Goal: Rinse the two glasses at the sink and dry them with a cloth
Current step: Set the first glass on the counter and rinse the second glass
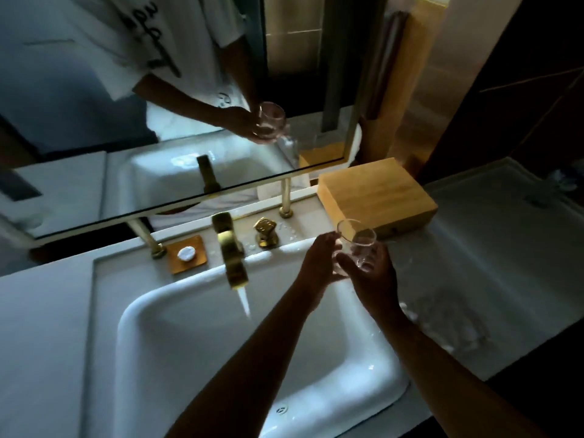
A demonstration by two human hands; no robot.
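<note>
Both hands (347, 267) around clear, tilted glass (360, 245)

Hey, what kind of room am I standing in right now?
Most likely a bathroom, perhaps in a hotel: a white sink with a gold tap running, a wide mirror above it, and a small soap on a tray.

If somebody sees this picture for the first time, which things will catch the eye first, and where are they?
First, the clear glass held by both hands, left hand and right hand, over the right back corner of the sink. Next, the gold tap at the back centre, with water running into the basin. Then the wooden box on the counter behind the glass.
</note>
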